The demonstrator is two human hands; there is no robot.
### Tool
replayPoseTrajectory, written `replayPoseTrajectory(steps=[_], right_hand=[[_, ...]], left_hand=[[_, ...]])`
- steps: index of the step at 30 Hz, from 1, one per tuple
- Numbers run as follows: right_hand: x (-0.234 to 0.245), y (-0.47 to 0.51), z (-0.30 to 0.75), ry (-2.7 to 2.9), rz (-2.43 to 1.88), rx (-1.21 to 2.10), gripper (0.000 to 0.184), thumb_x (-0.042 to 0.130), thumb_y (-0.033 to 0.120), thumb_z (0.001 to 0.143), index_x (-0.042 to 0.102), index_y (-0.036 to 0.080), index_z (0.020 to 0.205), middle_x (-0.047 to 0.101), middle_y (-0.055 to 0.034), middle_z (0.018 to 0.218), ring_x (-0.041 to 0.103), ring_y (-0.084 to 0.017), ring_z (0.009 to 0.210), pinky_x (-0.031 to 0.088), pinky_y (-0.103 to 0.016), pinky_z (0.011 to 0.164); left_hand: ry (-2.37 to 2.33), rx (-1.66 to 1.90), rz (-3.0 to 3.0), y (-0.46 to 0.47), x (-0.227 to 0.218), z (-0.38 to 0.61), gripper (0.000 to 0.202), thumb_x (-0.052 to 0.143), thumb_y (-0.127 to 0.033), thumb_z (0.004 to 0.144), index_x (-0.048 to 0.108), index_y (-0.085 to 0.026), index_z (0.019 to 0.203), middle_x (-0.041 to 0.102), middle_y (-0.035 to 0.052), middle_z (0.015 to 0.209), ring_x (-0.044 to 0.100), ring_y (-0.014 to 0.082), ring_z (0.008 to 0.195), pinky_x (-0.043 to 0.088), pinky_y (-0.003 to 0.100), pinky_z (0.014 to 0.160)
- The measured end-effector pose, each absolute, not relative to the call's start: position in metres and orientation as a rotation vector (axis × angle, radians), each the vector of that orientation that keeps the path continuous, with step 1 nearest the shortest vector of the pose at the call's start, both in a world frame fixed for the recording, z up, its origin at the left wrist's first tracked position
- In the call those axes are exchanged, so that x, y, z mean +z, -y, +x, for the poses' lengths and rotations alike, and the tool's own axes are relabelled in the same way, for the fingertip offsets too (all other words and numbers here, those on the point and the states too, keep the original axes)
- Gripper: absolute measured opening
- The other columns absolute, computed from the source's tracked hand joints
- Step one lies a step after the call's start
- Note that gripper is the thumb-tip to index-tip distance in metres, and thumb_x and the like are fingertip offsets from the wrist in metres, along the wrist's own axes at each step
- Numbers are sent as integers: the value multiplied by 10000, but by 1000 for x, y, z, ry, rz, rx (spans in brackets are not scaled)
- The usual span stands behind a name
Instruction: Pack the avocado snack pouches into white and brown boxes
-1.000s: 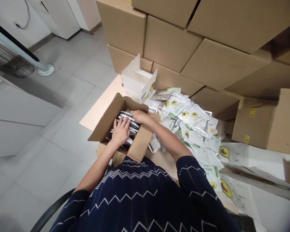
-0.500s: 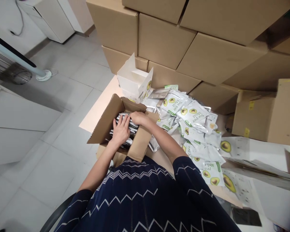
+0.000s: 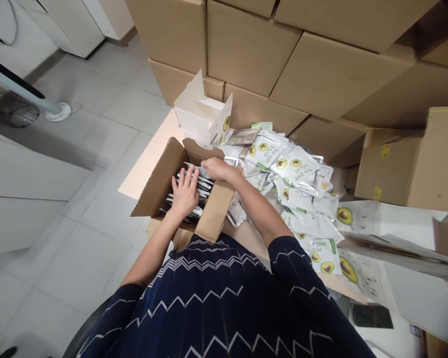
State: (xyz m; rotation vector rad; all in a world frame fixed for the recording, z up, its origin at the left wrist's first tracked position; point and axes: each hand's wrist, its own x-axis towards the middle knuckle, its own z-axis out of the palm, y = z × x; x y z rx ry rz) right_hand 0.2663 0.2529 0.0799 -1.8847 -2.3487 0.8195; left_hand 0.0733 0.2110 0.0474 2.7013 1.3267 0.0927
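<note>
An open brown cardboard box point(image 3: 155, 181) stands in front of me, with its flaps up. Inside, a row of silver sachets point(image 3: 205, 185) is packed on edge. My left hand point(image 3: 185, 193) lies over this row, fingers spread and pressing on the sachets' top edges. At the far end of the box my right hand point(image 3: 214, 168) has its fingers curled around the edge of a silver sachet point(image 3: 202, 172), which leans in the box; its fingertips are partly hidden. To the right lies a loose heap of white sachets with avocado prints point(image 3: 293, 166).
Behind the box stands an open white carton point(image 3: 194, 107). Large brown cartons point(image 3: 254, 49) are stacked along the back. Printed white cardboard point(image 3: 362, 216) and a dark flat object point(image 3: 372, 316) lie at the right. Tiled floor point(image 3: 108, 134) extends on the left.
My right hand has risen slightly at the box's far end, and a silver sachet now shows beside its fingers. The left hand's fingers have spread a little. The whole view has shifted slightly.
</note>
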Motion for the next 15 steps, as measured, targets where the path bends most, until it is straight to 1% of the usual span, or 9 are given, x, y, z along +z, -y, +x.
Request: replayPoseTrajectory(steps=[3, 6, 8, 10, 12, 15], right_hand=[[78, -256, 263, 2389, -1905, 831, 315, 459, 125, 936, 711, 155, 1123, 731, -149, 1148, 686, -233, 1067, 463, -250, 795], [79, -253, 263, 2352, -1855, 869, 284, 473, 133, 938, 728, 143, 1065, 742, -154, 1113, 690, -229, 1059, 471, -257, 833], [84, -246, 269, 2223, -1728, 896, 241, 502, 152, 938, 731, 142, 1014, 749, -136, 1093, 689, -214, 1050, 475, -265, 879], [91, -236, 282, 1947, -1536, 914, 214, 517, 212, 954, 717, 160, 1009, 756, -94, 1062, 699, -176, 996, 493, -258, 881], [98, -222, 303, 1552, -1390, 871, 246, 494, 326, 982, 691, 186, 1031, 757, -52, 1007, 709, -129, 872, 526, -236, 808], [96, -202, 342, 1008, -1378, 662, 348, 428, 468, 988, 650, 204, 1033, 739, -23, 910, 680, -93, 689, 536, -210, 667]], left_hand=[[-1329, 49, 2697, -215, 47, 77, 755, 376, -181, 851, 215, -142, 1587, 158, 72, 1668, 163, 349, 1532, 151, 663, 1193], [-1333, -10, 2686, -219, 47, 80, 730, 356, -206, 865, 237, -137, 1582, 184, 59, 1661, 179, 346, 1529, 153, 664, 1192], [-1333, -27, 2685, -220, 48, 81, 720, 346, -215, 871, 245, -134, 1580, 191, 55, 1659, 175, 338, 1531, 148, 656, 1197], [-1334, -32, 2684, -219, 49, 80, 718, 338, -219, 875, 240, -126, 1580, 188, 54, 1660, 175, 333, 1532, 147, 652, 1199], [-1335, -36, 2682, -219, 50, 80, 714, 331, -222, 879, 238, -119, 1579, 184, 52, 1660, 182, 334, 1529, 147, 652, 1198], [-1336, -36, 2684, -218, 51, 79, 709, 322, -224, 884, 237, -119, 1580, 182, 51, 1660, 184, 333, 1528, 142, 649, 1200]])
